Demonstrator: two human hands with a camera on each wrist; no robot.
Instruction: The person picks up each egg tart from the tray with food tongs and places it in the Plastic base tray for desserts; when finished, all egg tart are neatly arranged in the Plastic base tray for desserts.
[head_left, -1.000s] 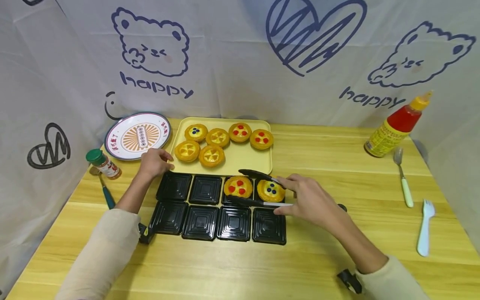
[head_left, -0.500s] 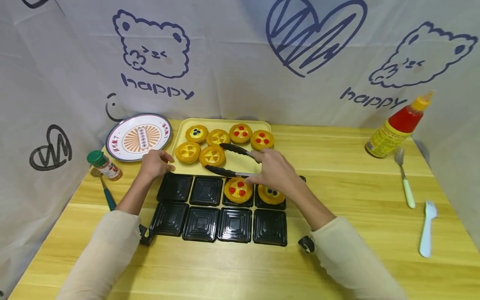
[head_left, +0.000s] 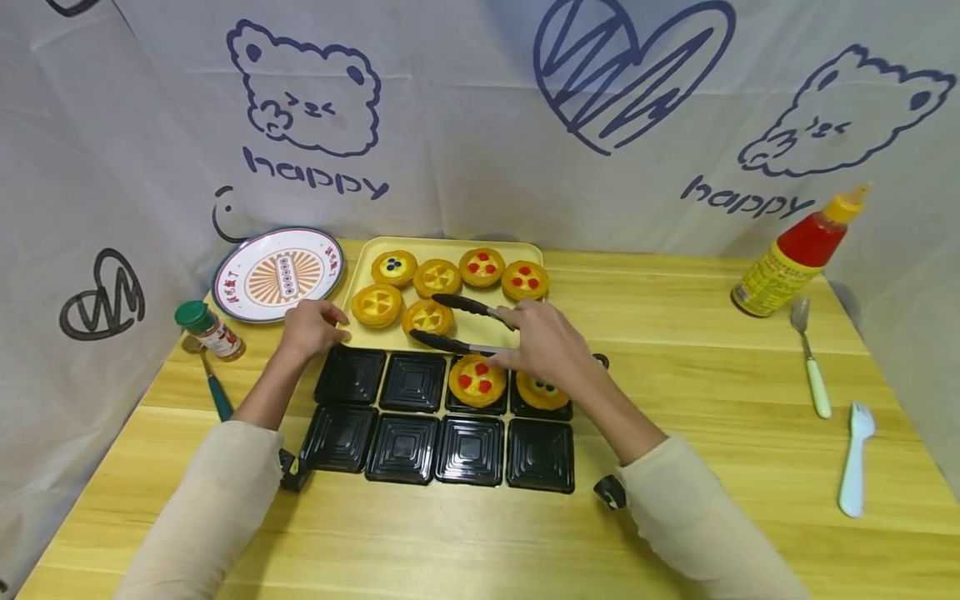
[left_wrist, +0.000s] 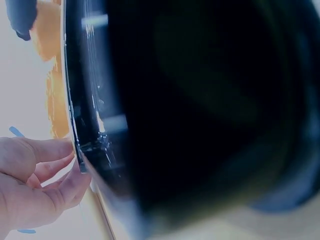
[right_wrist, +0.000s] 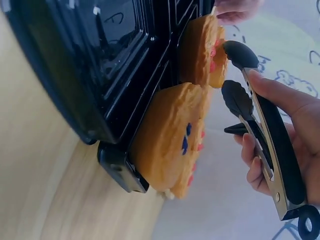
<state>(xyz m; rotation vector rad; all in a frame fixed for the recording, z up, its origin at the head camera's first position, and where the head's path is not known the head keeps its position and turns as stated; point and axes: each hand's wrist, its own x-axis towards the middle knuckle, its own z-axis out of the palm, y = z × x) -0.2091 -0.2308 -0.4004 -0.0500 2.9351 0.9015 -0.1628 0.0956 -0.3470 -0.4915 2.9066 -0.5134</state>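
My left hand (head_left: pixel 309 325) pinches the left front corner of the yellow tray (head_left: pixel 498 325); its fingertips (left_wrist: pixel 76 187) overlap the black tray's corner in the left wrist view. My right hand (head_left: pixel 551 337) grips black-tipped metal tongs (head_left: pixel 483 347), their tips spread on either side of an egg tart with yellow wedges (head_left: pixel 429 317). The same tongs (right_wrist: pixel 275 150) fill the right side of the right wrist view. Several other tarts lie on the yellow tray. In front sits a black compartment tray (head_left: pixel 407 417); its back row holds a red-berry tart (head_left: pixel 477 381) and a blueberry tart (head_left: pixel 542 393), partly hidden by my wrist.
A patterned plate (head_left: pixel 279 275), a green-capped shaker (head_left: pixel 213 329) and a green-handled utensil (head_left: pixel 217 396) are at the left. Right of the trays stand a red sauce bottle (head_left: pixel 798 250), a spoon (head_left: pixel 810 358) and a pale blue fork (head_left: pixel 855 462). A white cloth (head_left: pixel 480 167) hangs behind.
The tongs leave the blueberry tart in the black tray and move left and back to the yellow tray. Their tips close in about the front wedge-topped tart, which shifts slightly right. My left hand stays put.
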